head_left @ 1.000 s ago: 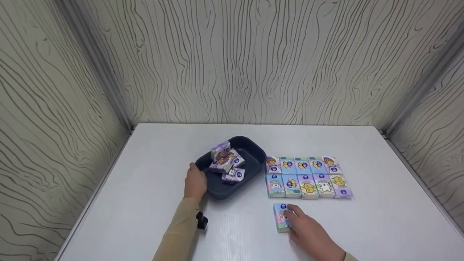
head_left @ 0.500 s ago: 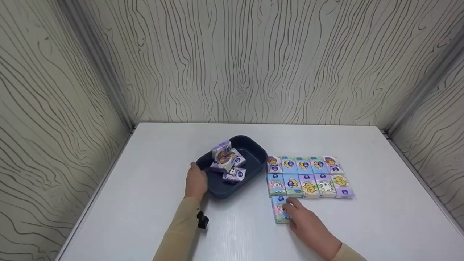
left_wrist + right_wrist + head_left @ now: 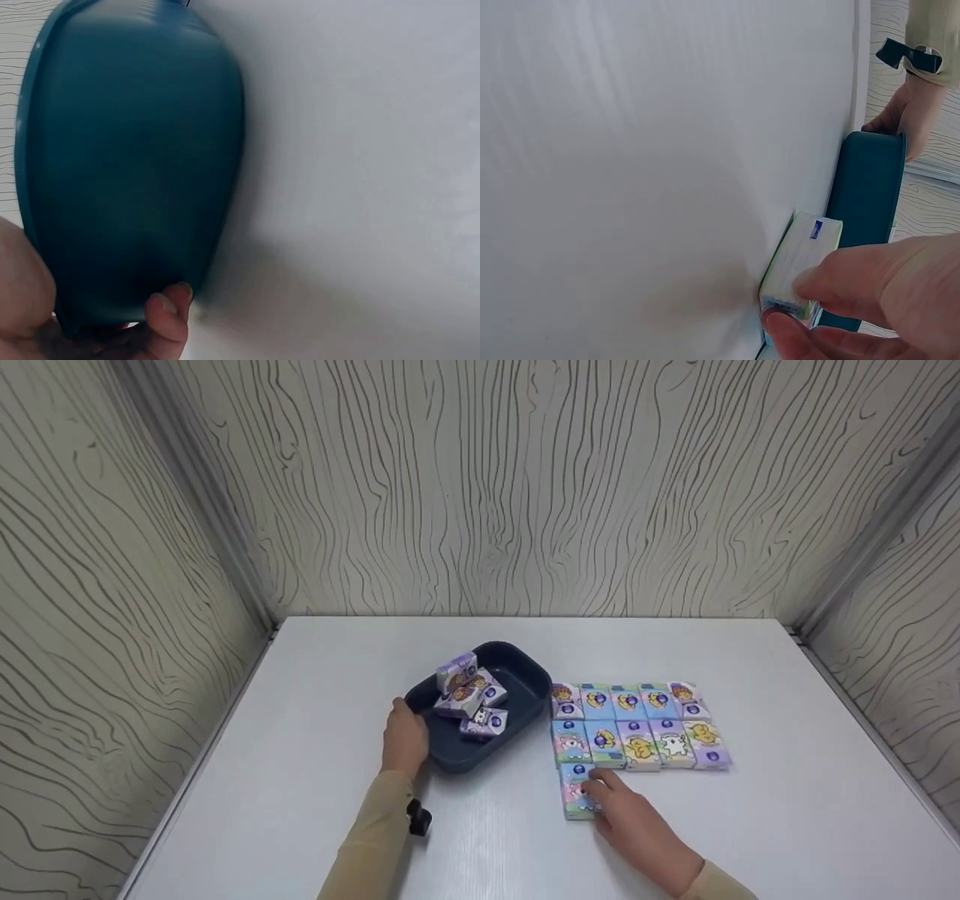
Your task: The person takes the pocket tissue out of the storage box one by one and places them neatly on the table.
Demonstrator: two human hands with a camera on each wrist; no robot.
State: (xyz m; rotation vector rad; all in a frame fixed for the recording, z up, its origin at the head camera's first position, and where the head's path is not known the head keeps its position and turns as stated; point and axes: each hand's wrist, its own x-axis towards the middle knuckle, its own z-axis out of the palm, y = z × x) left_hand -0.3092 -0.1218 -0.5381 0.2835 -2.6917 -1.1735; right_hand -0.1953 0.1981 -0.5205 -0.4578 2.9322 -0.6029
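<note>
My left hand (image 3: 406,741) grips the left end of a dark blue plastic basin (image 3: 523,671), its thumb side at the rim. In the left wrist view, the curled fingers (image 3: 166,324) lie against the basin's end. Inside the basin, several purple-and-white tissue packs (image 3: 459,701) lie piled to the left. My right hand (image 3: 637,825) pinches a blue-and-pink tissue pack (image 3: 574,804) with a bear print. That pack lies flat, its far end right at the near left corner of two rows of tissue packs (image 3: 639,748). The right wrist view shows the thumb on its side.
A white tabletop (image 3: 300,675) carries everything, with patterned panels (image 3: 487,487) at the back and both sides. The basin's right end sits close to the left edge of the pack rows. A black clip (image 3: 418,817) is on the left sleeve.
My right hand has slid the bear-print pack away from me and slightly left, up against the nearer row. The left hand and basin have stayed in place.
</note>
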